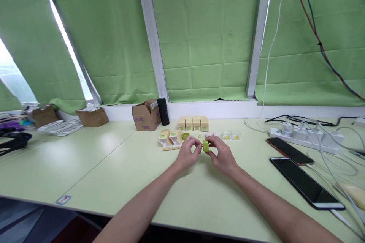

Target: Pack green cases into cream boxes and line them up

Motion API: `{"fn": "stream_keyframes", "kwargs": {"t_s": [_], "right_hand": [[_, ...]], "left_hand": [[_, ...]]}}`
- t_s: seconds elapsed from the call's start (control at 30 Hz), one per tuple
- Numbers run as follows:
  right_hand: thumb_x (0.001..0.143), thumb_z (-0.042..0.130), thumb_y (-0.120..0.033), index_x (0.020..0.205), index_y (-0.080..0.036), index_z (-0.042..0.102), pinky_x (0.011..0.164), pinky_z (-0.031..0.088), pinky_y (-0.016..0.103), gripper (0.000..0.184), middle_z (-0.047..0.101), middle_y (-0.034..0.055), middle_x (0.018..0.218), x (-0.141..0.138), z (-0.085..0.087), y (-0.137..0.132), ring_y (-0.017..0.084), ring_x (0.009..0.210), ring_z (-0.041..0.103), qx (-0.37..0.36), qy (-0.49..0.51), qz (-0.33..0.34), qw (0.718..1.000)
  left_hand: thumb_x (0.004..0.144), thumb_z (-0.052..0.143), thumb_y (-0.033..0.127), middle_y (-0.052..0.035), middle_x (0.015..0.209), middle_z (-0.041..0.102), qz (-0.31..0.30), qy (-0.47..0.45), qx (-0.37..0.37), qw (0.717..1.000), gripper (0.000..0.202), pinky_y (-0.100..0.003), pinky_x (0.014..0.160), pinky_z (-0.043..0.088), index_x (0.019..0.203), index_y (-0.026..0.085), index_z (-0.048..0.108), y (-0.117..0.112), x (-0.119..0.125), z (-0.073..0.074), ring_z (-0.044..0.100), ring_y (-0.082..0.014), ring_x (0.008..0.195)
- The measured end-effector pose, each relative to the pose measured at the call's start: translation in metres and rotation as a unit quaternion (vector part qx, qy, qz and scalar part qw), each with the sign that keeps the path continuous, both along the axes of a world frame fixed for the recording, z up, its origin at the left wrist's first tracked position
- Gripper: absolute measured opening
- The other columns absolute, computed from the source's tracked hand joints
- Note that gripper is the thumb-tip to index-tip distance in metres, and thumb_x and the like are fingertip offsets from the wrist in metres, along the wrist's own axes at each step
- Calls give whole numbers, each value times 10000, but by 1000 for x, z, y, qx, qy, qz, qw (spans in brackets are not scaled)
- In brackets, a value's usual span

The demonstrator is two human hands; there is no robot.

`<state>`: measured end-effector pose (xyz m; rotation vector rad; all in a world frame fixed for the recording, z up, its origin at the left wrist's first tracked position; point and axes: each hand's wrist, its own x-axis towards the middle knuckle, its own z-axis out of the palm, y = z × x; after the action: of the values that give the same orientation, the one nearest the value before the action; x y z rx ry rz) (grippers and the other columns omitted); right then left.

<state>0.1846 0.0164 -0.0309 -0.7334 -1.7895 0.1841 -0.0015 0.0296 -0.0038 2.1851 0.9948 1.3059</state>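
My right hand (222,155) grips a small olive-green case with rounded corners (205,145) between thumb and fingers, just above the table. Close to its left side, my left hand (189,152) is closed in a pinch; whatever its fingertips hold is too small to make out. Behind my left hand lies another green piece (185,136), partly hidden. Two opened cardboard boxes with green labels, one of them a tan box (164,139), lie to the left. Clear plastic packs with yellow centres (230,135) rest right of my right hand.
Several closed small tan boxes (193,123) stand in a row behind. Farther left are a brown carton (146,115) and a black cylinder (163,111). On the right lie two phones, one a white-edged phone (307,183), tangled cables and a power strip (306,140).
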Motion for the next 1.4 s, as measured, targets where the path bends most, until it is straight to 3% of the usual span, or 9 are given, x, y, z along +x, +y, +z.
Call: {"fn": "stream_keyframes", "kwargs": {"t_s": [1.0,1.4], "right_hand": [[871,592,-82,1263,-247,581,875,670,472,425,665,89,1191,2,-2,2,246,1043,683,-4,2,-10,1000],[946,550,-127,1429,-324,518,955,654,488,523,575,96,1326,5,1,0,263,1198,626,2,-16,-27,999]], "left_hand": [[944,583,295,-42,821,588,8,-2,-4,1000,238,-368,839,461,727,200,606,1,-4,2,574,-211,894],[931,555,286,-36,773,634,50,-6,-31,998,276,-335,780,444,675,196,606,14,-11,-3,579,-197,842]]}}
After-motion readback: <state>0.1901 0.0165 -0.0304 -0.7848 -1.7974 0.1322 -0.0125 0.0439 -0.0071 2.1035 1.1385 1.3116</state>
